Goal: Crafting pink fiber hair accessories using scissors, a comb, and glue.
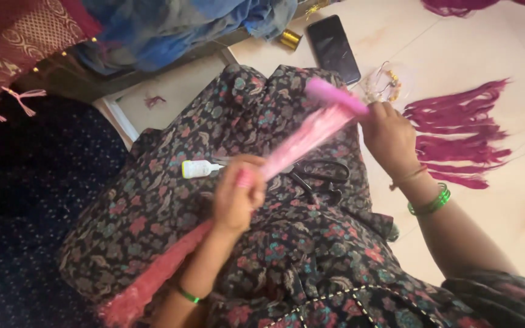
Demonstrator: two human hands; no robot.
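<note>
Pale tiled floor (475,54) fills the 1-to-3 o'clock part of the view, with a dark phone (334,47) at 12 o'clock and magenta thread tassels (463,136) at 3 o'clock; the person's lap, in a dark floral dress (171,200), holds the centre.

Across that lap stretches a pink thread bundle (302,141) — its long axis runs diagonally, upper end pointing to 1 o'clock, lower end trailing toward 7 o'clock. The left hand (237,195) closes its grip around the bundle near mid-length; the right hand (390,136) pinches the upper end, beside a pink comb-like tool (335,97), though blur hides exactly how the fingers sit.

Black scissors (320,176) lie on the lap just under the taut threads, and a small white glue bottle (200,169) rests at 9 o'clock of the left hand. My judgement: a hard pull could slip threads out of the left grip and tangle them, and a shifted knee could send scissors or bottle sliding to the floor.
</note>
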